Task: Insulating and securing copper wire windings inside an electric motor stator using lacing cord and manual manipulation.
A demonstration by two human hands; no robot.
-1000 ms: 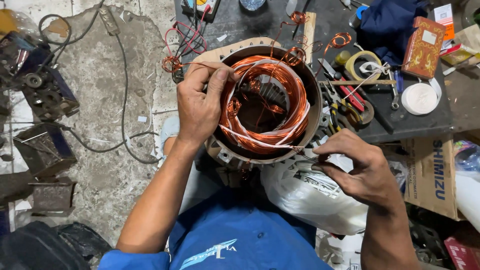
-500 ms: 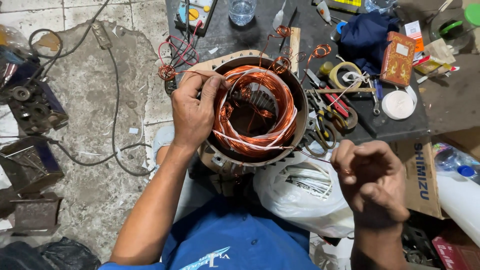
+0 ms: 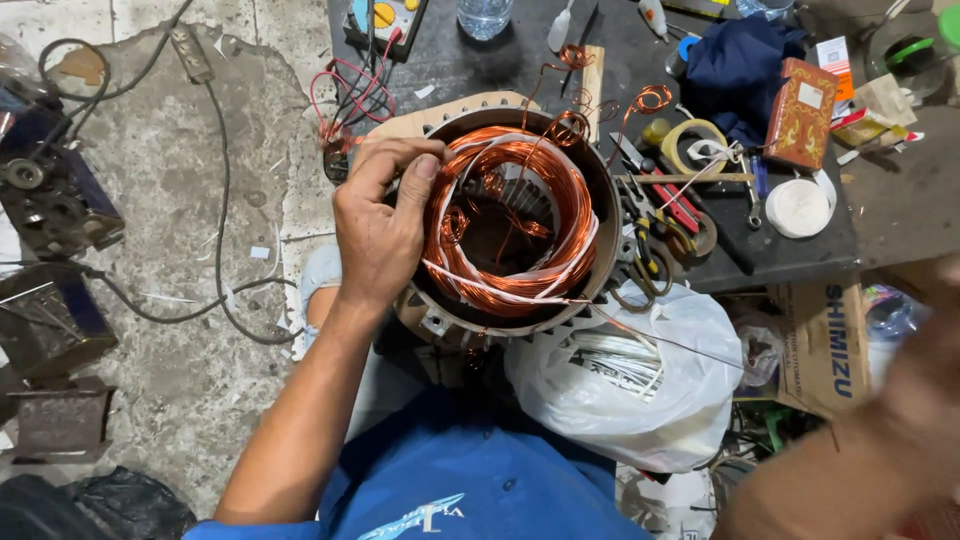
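Copper winding (image 3: 510, 215) coiled inside a round metal motor housing (image 3: 600, 190), at the scene's centre against the near edge of a dark counter (image 3: 480, 70). At its left rim the left hand (image 3: 380, 225) rests, its grip pinching the white binding on the coil. A thin cord (image 3: 650, 335) runs right from the coil over a white plastic bag (image 3: 620, 400). Far right, the right hand (image 3: 910, 400) is blurred; its grip cannot be told.

One motor stator (image 3: 520, 230) with one ring of copper winding (image 3: 510, 215) sits under one grip, the left hand (image 3: 385, 225); a second hand (image 3: 900, 420) blurs off to its right. Beyond the grip lie one multimeter (image 3: 385, 20), one plastic bottle (image 3: 485, 15), two tape rolls (image 3: 697, 150) and one red box (image 3: 800, 112). Right of the grip sits one white plastic bag (image 3: 640, 385).
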